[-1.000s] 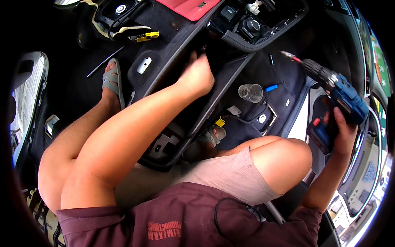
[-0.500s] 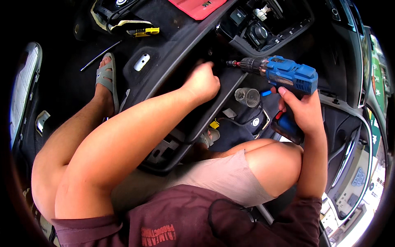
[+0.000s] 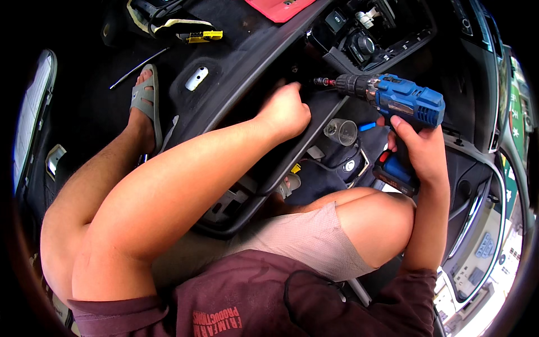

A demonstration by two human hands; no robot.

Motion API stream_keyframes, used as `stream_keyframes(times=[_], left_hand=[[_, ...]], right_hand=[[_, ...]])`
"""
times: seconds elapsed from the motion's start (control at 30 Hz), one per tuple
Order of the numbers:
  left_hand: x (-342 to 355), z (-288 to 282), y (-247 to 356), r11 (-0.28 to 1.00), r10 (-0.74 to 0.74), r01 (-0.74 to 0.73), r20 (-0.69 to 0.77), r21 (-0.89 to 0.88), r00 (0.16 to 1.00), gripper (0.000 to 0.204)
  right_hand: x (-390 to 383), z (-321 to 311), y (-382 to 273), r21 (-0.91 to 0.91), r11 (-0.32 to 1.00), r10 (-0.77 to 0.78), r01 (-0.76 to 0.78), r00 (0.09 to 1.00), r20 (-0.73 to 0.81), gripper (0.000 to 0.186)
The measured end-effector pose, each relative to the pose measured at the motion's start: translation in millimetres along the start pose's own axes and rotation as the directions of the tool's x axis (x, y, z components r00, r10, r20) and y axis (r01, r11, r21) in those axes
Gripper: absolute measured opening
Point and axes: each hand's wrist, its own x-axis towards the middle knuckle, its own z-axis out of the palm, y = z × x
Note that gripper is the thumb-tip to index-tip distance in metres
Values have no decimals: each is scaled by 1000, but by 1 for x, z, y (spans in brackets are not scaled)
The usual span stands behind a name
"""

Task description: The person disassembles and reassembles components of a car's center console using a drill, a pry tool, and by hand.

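**A:** so what's each of the hands doing here?

**B:** right hand (image 3: pixel 421 151) is wrapped tight round the grip of a blue cordless drill (image 3: pixel 401 101), fingers fully closed on it. The drill lies roughly level, bit pointing left at the long dark trim panel (image 3: pixel 247 62) that runs diagonally across the car floor.

**A:** and the left?

**B:** left hand (image 3: pixel 285 112) is curled into a loose fist, pressed down on that panel's edge, just beside the drill bit's tip. Can't tell if there's anything pinched inside it, the knuckles hide that.

**A:** anything else lying around?

**B:** a small clear cup (image 3: pixel 340 132) sits just below the drill, near the right hand. Grey sandal (image 3: pixel 145 104) on the left foot, planted on the black carpet. Yellow-and-black tool (image 3: pixel 202 36) up top, well apart from both hands, and a red piece (image 3: pixel 278 8) at the upper edge.
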Motion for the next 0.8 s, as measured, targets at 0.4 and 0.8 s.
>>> stream_keyframes(times=[0.4,0.8], left_hand=[[2,2,-2,1000,17,-17,-18,26,1000,57],[0,0,1,1000,6,-6,-2,10,1000,57]], right_hand=[[5,-7,0,-44,997,63,-62,998,20,36],[0,-3,4,-7,1000,23,-23,1000,-10,30]])
